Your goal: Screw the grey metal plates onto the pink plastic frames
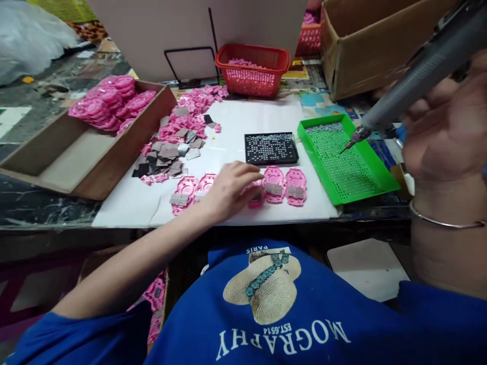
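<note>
The right hand (445,132) has its grip closed around a grey power screwdriver (414,76), tip over the green screw tray (344,157). The left hand (230,190), fingers loosely spread, presses a pink part (255,196) on the worktop (243,121); more pink parts (285,185) lie just beside it.

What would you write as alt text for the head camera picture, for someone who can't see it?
A person's left hand presses a pink plastic casing in a row on a white table, while the right hand holds a grey electric screwdriver over a green screw tray.
</note>
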Available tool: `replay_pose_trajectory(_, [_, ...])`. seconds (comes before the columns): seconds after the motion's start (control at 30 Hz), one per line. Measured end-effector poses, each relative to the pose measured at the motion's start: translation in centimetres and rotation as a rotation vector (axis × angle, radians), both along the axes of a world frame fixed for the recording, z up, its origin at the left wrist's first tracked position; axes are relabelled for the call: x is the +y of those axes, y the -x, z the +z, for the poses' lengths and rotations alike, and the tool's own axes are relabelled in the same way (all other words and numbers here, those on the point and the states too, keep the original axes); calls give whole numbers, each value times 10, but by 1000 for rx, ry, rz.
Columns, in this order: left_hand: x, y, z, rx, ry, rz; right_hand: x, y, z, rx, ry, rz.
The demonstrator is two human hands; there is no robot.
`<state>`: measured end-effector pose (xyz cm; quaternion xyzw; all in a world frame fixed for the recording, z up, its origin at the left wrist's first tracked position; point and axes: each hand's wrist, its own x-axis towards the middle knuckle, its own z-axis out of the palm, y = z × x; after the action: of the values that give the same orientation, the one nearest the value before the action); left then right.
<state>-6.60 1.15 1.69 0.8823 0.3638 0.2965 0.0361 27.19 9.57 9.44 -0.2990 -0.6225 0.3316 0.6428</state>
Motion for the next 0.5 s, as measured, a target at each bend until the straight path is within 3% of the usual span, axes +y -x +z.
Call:
replay_pose_trajectory(0.07, [-7, -34, -5, 48, 28, -37, 7, 2, -2, 8, -112, 23])
replay_pose_trajectory(0.2, [-9, -72, -10, 176, -54, -17, 8, 5, -2, -78, -93, 149])
replay_pose_trajectory(0.5, [-9, -87, -11, 208, -55, -27, -19, 7, -13, 21, 49, 104])
